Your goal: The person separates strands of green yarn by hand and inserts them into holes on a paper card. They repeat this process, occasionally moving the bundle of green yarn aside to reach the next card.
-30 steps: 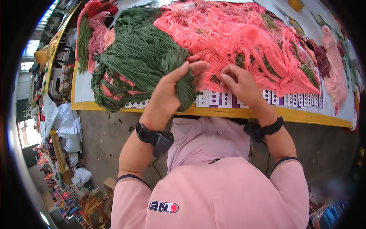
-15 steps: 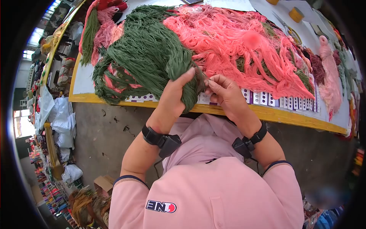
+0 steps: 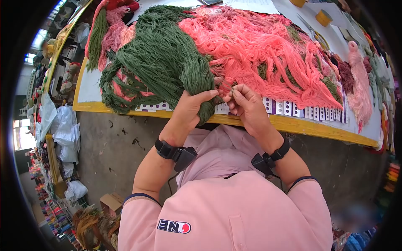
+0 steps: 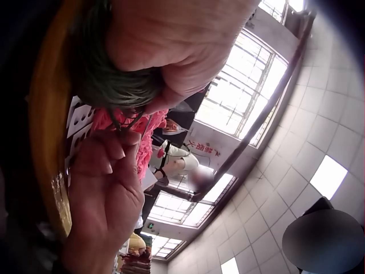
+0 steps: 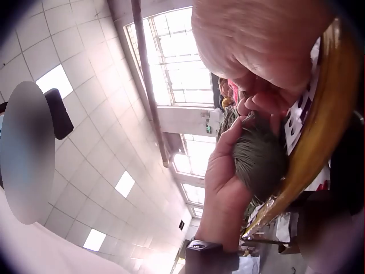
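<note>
A large hank of dark green yarn (image 3: 163, 62) lies on the table, its near end hanging at the front edge. The left hand (image 3: 190, 106) grips that end, its fingers curled round the bundle, also plain in the right wrist view, where the green bundle (image 5: 259, 157) fills the left hand (image 5: 225, 182). Close beside it the right hand (image 3: 251, 108) pinches a thin strand between thumb and finger. In the left wrist view a thin green strand (image 4: 134, 119) runs from the bundle to the right hand's fingertips (image 4: 117, 140). Pink yarn (image 3: 268, 54) spreads out behind the right hand.
The table's yellow edge (image 3: 322, 129) runs before the person. Cards with holes (image 3: 289, 108) lie under the pink yarn. Scissors (image 3: 320, 39), a yellow roll (image 3: 323, 18) and a pale pink hank (image 3: 357, 83) lie at the right. White bags (image 3: 67, 129) stand at the left.
The right hand has moved left to the green bundle and now pinches a strand beside the left hand. The left hand keeps its grip, its thumb now pointing more toward the right hand.
</note>
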`<state>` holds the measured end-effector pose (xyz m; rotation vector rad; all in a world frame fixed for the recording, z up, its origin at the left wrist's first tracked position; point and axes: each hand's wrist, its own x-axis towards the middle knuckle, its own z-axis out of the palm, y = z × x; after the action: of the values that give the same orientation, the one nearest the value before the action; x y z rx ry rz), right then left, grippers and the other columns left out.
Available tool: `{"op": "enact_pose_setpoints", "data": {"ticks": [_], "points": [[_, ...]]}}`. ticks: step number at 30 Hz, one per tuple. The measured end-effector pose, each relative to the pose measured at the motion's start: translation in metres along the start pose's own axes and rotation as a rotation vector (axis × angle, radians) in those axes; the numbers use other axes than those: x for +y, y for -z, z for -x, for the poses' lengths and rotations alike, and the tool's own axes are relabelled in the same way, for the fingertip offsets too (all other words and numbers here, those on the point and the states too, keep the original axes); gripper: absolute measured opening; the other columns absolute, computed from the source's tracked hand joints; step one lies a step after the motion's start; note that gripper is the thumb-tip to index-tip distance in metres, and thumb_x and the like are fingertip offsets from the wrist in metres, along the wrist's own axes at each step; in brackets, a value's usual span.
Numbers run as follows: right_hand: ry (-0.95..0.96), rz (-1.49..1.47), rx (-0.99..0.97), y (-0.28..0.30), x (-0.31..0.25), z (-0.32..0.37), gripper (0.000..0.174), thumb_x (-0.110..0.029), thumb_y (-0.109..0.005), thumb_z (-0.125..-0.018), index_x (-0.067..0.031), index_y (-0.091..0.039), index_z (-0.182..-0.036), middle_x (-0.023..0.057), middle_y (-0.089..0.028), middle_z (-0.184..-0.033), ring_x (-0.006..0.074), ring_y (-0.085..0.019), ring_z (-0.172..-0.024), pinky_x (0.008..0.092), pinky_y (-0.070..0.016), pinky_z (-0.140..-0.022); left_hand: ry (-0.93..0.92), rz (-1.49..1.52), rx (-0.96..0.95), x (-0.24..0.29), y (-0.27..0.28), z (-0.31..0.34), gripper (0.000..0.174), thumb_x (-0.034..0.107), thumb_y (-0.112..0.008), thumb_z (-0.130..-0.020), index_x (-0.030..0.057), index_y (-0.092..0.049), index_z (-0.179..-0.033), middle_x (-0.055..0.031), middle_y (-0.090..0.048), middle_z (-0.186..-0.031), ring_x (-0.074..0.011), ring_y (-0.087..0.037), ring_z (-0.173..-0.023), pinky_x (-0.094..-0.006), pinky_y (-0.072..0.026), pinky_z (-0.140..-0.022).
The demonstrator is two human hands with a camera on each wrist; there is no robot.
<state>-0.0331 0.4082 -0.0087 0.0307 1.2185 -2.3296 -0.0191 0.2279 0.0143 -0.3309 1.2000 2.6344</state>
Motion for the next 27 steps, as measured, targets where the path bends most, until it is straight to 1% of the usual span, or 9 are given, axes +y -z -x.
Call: {"op": "enact_pose_setpoints", "data": {"ticks": [3,6,9,12,15,18,21,24,27], "points": [[-0.010,-0.021,0.012,0.002,0.001,0.000,0.008,-0.014,-0.053,-0.100,-0.0071,-0.057,-0.097,-0.0005,-0.063,-0.086,0.0045,-0.051,-0.070,0.0200,-0.0422,-0.061,-0.008,-0.039,-0.002,0.001,0.002,0.000,0.038,-0.006,-0.062,-0.085,-0.0025,-0.054,-0.122,-0.0109,-0.063,-0.112,-0.0200,-0.064,-0.095,-0.0345,-0.0543,-0.086],[-0.069,0.280,-0.006,-0.003,-0.005,0.000,0.009,-0.015,-0.058,-0.097,-0.0064,-0.058,-0.097,-0.0034,-0.059,-0.083,0.0024,-0.048,-0.069,0.0197,-0.0402,-0.060,0.026,-0.034,0.005,-0.003,0.008,-0.005,0.041,-0.006,-0.062,-0.086,-0.0012,-0.053,-0.126,-0.0123,-0.062,-0.119,-0.0204,-0.065,-0.096,-0.0359,-0.0558,-0.085],[-0.001,0.436,-0.064,-0.008,-0.005,0.000,0.010,-0.016,-0.062,-0.095,-0.0062,-0.060,-0.096,-0.0064,-0.055,-0.079,0.0009,-0.045,-0.066,0.0194,-0.0378,-0.058,0.035,-0.011,-0.009,-0.001,0.006,-0.004,0.045,-0.007,-0.063,-0.085,-0.0003,-0.052,-0.128,-0.0116,-0.060,-0.123,-0.0208,-0.064,-0.099,-0.0366,-0.0559,-0.086],[-0.045,0.312,-0.020,-0.010,-0.010,0.002,0.009,-0.015,-0.063,-0.095,-0.0066,-0.061,-0.095,-0.0075,-0.051,-0.076,0.0010,-0.043,-0.063,0.0193,-0.0358,-0.056,0.049,0.099,0.048,0.007,-0.004,0.001,0.050,-0.008,-0.064,-0.083,0.0007,-0.049,-0.130,-0.0112,-0.059,-0.124,-0.0219,-0.064,-0.101,-0.0373,-0.0551,-0.089],[-0.070,0.186,-0.118,0.002,-0.006,0.001,0.008,-0.014,-0.062,-0.095,-0.0061,-0.061,-0.095,-0.0071,-0.050,-0.076,0.0014,-0.042,-0.061,0.0185,-0.0351,-0.055,-0.004,-0.136,-0.034,0.004,0.001,0.000,0.054,-0.009,-0.063,-0.083,0.0022,-0.047,-0.134,-0.0114,-0.058,-0.127,-0.0222,-0.063,-0.103,-0.0371,-0.0541,-0.091],[-0.058,0.187,-0.124,0.004,-0.003,0.001,0.008,-0.015,-0.062,-0.095,-0.0077,-0.059,-0.097,-0.0055,-0.052,-0.081,0.0019,-0.043,-0.065,0.0176,-0.0374,-0.059,-0.031,-0.181,-0.061,0.003,0.003,0.001,0.057,-0.009,-0.063,-0.083,0.0024,-0.046,-0.135,-0.0112,-0.056,-0.131,-0.0213,-0.063,-0.104,-0.0361,-0.0532,-0.092],[-0.032,0.148,-0.120,0.003,0.000,0.000,0.009,-0.016,-0.062,-0.096,-0.0077,-0.059,-0.098,-0.0041,-0.054,-0.081,0.0027,-0.044,-0.065,0.0179,-0.0385,-0.059,-0.027,-0.070,-0.041,0.002,0.003,0.001,0.060,-0.010,-0.064,-0.081,0.0013,-0.045,-0.136,-0.0113,-0.055,-0.132,-0.0204,-0.062,-0.105,-0.0358,-0.0526,-0.093],[-0.058,0.156,-0.092,0.001,-0.001,0.003,0.010,-0.017,-0.060,-0.097,-0.0072,-0.059,-0.098,-0.0031,-0.054,-0.081,0.0033,-0.045,-0.065,0.0182,-0.0392,-0.059,-0.041,-0.201,-0.025,0.002,-0.002,0.002,0.058,-0.010,-0.063,-0.080,-0.0002,-0.046,-0.135,-0.0117,-0.056,-0.131,-0.0201,-0.062,-0.106,-0.0360,-0.0524,-0.093],[-0.054,0.180,-0.061,-0.003,-0.003,0.004,0.012,-0.016,-0.055,-0.100,-0.0057,-0.056,-0.094,-0.0020,-0.056,-0.079,0.0028,-0.044,-0.063,0.0179,-0.0384,-0.057,-0.076,-0.260,-0.027,0.002,-0.006,0.003,0.051,-0.009,-0.061,-0.083,-0.0013,-0.048,-0.132,-0.0112,-0.059,-0.126,-0.0197,-0.063,-0.103,-0.0356,-0.0530,-0.091]]}}
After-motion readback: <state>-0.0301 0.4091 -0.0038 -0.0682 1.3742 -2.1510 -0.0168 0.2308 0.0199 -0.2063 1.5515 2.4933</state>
